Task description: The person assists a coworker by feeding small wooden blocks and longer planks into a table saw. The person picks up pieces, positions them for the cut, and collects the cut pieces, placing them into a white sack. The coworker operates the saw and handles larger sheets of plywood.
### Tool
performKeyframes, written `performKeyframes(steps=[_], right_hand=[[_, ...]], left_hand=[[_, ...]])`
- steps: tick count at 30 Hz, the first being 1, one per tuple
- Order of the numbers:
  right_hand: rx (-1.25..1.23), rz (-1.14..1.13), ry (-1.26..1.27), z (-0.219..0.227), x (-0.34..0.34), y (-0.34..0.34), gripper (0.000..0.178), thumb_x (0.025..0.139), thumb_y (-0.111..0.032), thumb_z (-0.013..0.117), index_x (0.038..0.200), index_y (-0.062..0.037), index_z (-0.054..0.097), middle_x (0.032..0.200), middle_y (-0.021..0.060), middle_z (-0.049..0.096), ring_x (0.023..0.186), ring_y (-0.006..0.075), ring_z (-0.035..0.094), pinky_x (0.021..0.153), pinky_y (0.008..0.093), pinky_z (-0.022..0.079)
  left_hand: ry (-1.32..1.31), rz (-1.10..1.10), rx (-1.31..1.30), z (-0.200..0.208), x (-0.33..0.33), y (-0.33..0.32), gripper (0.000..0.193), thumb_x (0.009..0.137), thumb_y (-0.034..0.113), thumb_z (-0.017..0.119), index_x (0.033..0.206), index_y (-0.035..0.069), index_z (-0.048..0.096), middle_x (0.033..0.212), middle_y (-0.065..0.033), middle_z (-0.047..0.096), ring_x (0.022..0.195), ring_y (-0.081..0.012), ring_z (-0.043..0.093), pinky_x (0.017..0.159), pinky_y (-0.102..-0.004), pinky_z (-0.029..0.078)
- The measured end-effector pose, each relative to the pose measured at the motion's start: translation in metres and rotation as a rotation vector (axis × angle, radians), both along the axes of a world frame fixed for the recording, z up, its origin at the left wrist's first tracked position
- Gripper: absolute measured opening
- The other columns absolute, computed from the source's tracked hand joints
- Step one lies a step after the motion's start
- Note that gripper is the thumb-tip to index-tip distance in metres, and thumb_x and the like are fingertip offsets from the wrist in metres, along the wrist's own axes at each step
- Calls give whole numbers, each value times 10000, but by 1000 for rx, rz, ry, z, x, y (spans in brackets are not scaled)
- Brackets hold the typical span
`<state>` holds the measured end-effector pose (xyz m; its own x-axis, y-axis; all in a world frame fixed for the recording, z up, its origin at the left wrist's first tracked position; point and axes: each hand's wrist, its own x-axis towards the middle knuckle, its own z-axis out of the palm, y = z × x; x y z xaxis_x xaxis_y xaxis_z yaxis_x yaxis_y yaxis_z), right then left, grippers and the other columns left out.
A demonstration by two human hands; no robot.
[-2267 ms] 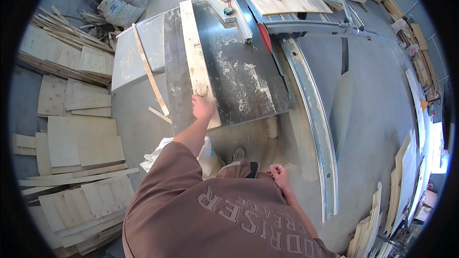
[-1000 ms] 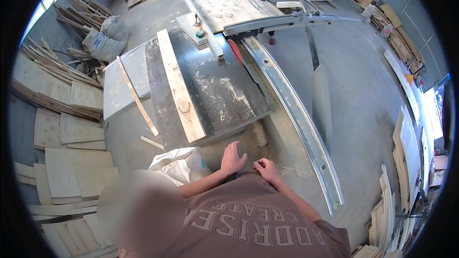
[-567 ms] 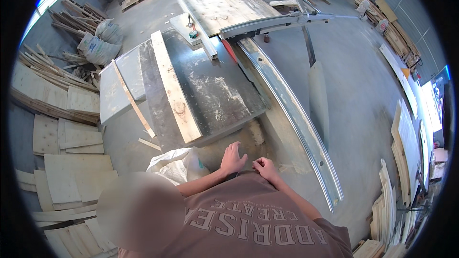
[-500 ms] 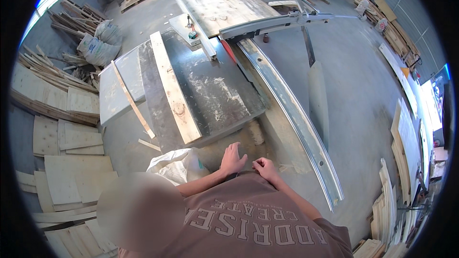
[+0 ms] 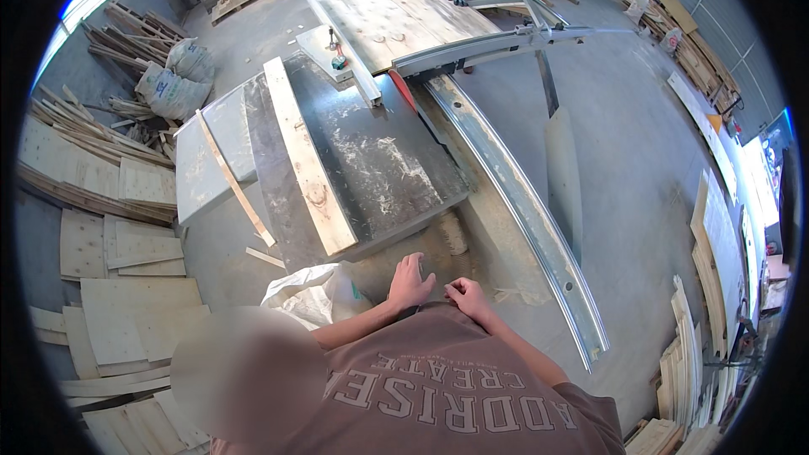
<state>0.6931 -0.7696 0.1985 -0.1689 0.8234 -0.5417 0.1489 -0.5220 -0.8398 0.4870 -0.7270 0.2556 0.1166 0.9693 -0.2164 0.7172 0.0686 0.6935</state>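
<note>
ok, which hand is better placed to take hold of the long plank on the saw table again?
Probably left. The left hand is open and nearest the long plank's near end; the right hand is curled, farther right. Both are empty.

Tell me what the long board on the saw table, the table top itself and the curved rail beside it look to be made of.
The long board looks like raw, unfinished wood: pale tan with visible grain and a knot. The table top seems to be dark metal or a coated panel, dull and dusted with sawdust. The curved rail looks like bare metal, silvery grey with a faint sheen.
</note>
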Motion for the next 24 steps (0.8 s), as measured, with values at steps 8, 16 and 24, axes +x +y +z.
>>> performKeyframes(steps=[8,16,24], right_hand=[[45,21,16,-10,0,-1,212,1031,-205,696,1038,6,671,917,72,753,753,91,655,681,266,538],[45,17,-5,-13,1,-4,212,1031,-204,694,1034,7,672,918,78,750,770,97,659,692,269,541],[33,14,-13,-4,-1,-1,227,1027,-217,695,1035,9,678,931,83,758,821,111,690,723,274,555]], left_hand=[[-14,8,6,-4,-2,0,627,869,254,763,1371,-29,517,1346,-234,582,1274,-408,546,1094,-468,457],[-22,8,2,-3,-2,0,618,864,241,765,1363,-30,522,1334,-241,586,1267,-409,552,1083,-470,461],[-15,18,-13,1,-1,3,620,857,242,764,1363,-21,522,1332,-247,585,1272,-413,547,1090,-472,454]])
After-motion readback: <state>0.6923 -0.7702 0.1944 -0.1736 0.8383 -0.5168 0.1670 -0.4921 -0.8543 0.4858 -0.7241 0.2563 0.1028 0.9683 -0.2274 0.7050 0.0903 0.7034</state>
